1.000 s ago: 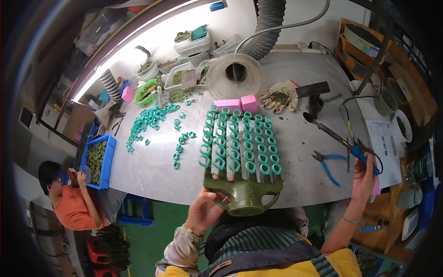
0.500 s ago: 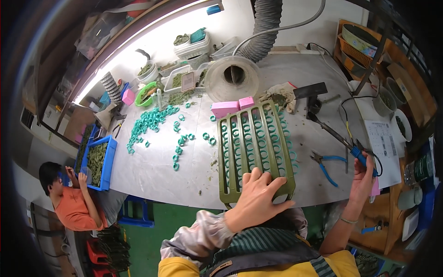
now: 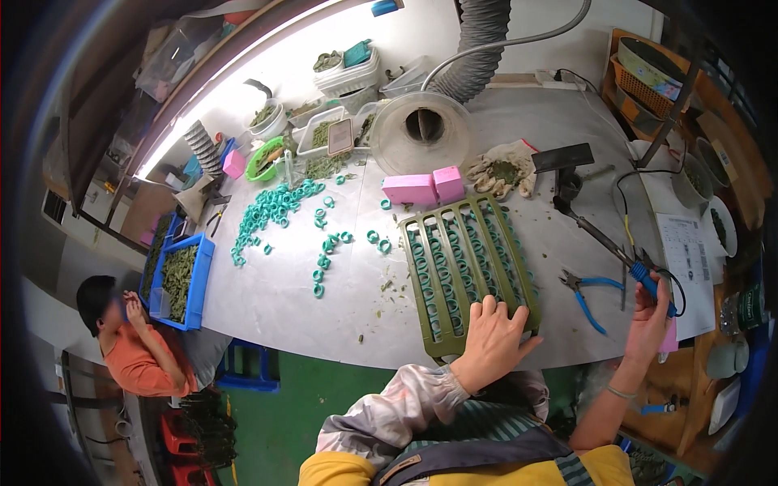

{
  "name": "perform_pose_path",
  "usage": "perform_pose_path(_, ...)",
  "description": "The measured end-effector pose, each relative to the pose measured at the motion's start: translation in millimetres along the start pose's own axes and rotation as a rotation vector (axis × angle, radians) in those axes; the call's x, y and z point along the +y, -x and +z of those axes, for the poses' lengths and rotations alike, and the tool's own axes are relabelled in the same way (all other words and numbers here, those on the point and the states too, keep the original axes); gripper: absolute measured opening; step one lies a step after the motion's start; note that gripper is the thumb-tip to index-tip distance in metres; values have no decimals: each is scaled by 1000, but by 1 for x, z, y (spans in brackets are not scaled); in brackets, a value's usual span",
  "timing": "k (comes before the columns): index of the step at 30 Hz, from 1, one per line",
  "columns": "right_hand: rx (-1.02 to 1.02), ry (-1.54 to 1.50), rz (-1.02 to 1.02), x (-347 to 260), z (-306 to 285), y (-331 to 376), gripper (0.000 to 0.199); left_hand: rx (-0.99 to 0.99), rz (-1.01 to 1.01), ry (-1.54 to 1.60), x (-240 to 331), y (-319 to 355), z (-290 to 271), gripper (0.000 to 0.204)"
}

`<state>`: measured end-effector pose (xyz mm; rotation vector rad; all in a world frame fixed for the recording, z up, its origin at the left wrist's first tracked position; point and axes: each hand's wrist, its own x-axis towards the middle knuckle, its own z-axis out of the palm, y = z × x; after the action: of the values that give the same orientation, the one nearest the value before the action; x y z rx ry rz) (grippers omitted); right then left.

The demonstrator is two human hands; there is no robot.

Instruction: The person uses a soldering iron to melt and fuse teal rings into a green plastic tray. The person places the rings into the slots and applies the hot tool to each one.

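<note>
An olive-green slotted frame [image 3: 474, 267] lies near the table's front edge, with rows of teal rings [image 3: 428, 279] showing through its slots. On its near end rests my left hand [image 3: 494, 340], fingers stretched forward and thumb out to the right. To the right, my right hand [image 3: 648, 324] is closed around the blue handle of a corded soldering iron [image 3: 651, 283]. The iron's dark shaft points away to the left, toward a black stand [image 3: 565, 166]. Blue-handled pliers [image 3: 590, 301] lie between the frame and the right hand.
A heap of loose teal rings [image 3: 275, 211] lies to the left. Two pink blocks [image 3: 409, 190] and a soiled glove [image 3: 502, 168] sit behind the frame, below a clear extraction hood [image 3: 421, 142]. At the far left a person in orange [image 3: 150, 356] sits by a blue bin [image 3: 198, 279].
The view has shifted a little. The green frame has come down lower over the rings, my left hand still on its near end. My right hand keeps its hold on the soldering iron.
</note>
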<state>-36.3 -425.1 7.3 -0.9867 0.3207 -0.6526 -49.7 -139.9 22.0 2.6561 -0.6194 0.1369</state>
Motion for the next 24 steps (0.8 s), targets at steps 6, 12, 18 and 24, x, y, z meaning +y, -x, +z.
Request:
perform_pose_path(6, -2, 44, 22, 1, 12, 3, 27, 359, -83, 5, -108, -19, -42, 18)
perform_pose_path(12, -59, 93, 44, 3, 41, 11, 25, 167, 2, -395, -243, -17, -48, 21)
perform_pose_path(18, -121, 144, 80, 7, 68, 22, 24, 132, -139, -108, -253, -11, -47, 21)
perform_pose_path(24, -226, 145, 162, 27, 104, 38, 22, 72, -563, 515, -257, 8, -59, 23)
